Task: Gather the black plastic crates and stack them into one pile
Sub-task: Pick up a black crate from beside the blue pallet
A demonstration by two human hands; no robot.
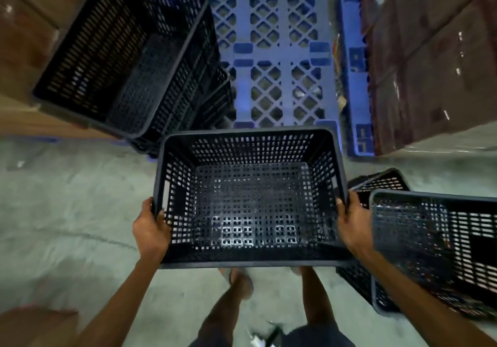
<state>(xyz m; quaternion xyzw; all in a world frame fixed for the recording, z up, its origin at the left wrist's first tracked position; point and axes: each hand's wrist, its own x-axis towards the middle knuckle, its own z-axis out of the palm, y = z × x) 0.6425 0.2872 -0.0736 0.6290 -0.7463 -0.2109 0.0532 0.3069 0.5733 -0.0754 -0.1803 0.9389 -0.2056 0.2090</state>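
Note:
I hold an empty black perforated crate [250, 198] level in front of me, above the floor. My left hand [152, 229] grips its left rim near the handle slot and my right hand [351, 225] grips its right rim. A pile of nested black crates [126, 59] stands at the upper left, partly on the blue pallet, its top crate tilted toward me. At the right a further black crate [435, 250] lies tilted over another crate [382, 182] whose corner shows behind it.
A blue plastic pallet [277, 59] lies ahead on the concrete floor [67, 212]. Brown cardboard boxes [24, 24] stand at the left. Shrink-wrapped brown boxes [430, 59] on another blue pallet fill the right. My legs and feet [239, 282] show below the held crate.

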